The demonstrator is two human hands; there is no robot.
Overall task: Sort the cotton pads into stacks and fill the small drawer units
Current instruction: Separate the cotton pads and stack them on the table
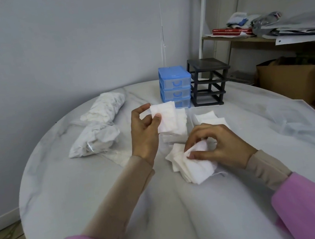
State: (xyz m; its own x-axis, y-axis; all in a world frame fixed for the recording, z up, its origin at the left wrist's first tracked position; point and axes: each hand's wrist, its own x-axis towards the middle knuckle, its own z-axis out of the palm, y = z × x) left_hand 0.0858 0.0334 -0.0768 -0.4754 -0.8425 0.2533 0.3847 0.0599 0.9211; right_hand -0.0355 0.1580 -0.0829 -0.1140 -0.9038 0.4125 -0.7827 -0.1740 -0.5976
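My left hand (144, 133) is raised above the table and pinches a small stack of square white cotton pads (167, 117) between thumb and fingers. Lower right, my right hand (216, 147) pinches the top pad of a loose heap of square cotton pads (192, 165) lying on the table. Behind the hands lie more square pads in a clear drawer tray (209, 118). A blue drawer unit (175, 86) with three clear drawers stands at the back, its drawers closed. Beside it stands a black drawer frame (207, 81) with no drawers in it.
The round white marble table (101, 189) carries two clear bags of cotton pads at the left, a round-pad bag (107, 106) and a crumpled one (94, 141). Empty clear plastic (287, 120) lies at the right. A shelf (263, 38) and a cardboard box (294, 80) stand beyond.
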